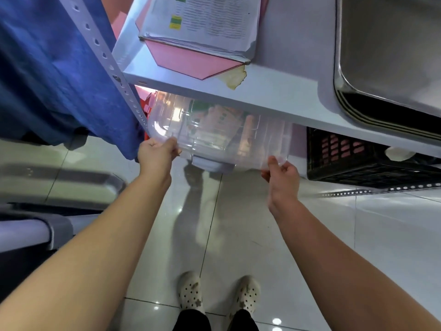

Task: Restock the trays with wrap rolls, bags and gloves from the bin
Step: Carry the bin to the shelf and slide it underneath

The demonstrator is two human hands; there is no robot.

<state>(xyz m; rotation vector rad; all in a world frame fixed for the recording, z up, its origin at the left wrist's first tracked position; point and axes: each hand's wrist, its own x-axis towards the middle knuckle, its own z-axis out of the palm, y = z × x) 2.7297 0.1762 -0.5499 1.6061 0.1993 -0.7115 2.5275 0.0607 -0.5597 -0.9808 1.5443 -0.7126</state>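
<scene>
A clear plastic bin [214,137] with a clear lid sits on the lower shelf, partly under the white shelf board [274,91]. Packets with green and orange print show dimly through its wall. My left hand [156,155] grips the bin's near left rim. My right hand [282,176] grips its near right rim. A stack of steel trays [386,68] rests on the upper shelf at the right.
A pink folder with a stack of printed papers [202,27] lies on the upper shelf. A black crate [358,161] stands right of the bin. Blue cloth [55,68] hangs at the left beside the perforated shelf post [114,75]. Glossy floor tiles and my feet lie below.
</scene>
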